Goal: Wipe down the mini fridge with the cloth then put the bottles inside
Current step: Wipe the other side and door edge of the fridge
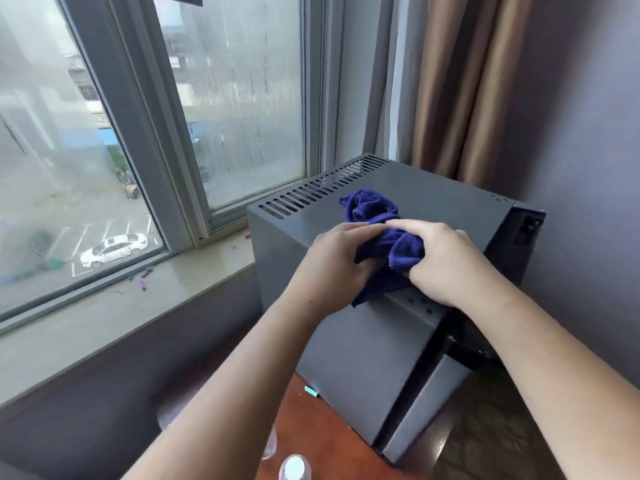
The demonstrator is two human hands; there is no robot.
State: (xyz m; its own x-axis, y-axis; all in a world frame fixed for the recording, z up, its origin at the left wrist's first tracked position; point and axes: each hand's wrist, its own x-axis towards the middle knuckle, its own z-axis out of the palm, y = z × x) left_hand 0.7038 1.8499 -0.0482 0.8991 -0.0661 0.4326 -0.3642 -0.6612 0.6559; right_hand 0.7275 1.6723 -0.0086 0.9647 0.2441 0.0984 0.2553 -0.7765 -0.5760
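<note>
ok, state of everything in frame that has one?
mini fridge: upright, door state unclear
left hand: grips cloth
right hand: grips cloth
cloth: bunched, on mini fridge top
bottle: capped, outside mini fridge
window: looks shut
curtain: pulled aside

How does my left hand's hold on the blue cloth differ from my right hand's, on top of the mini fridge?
The left hand lays its fingers flatter over the cloth, while the right hand bunches a fold in a tight, fist-like grip. A loose tail of cloth hangs below the left hand; none shows below the right hand. Both hold the same cloth at the front top edge of the mini fridge.
</note>
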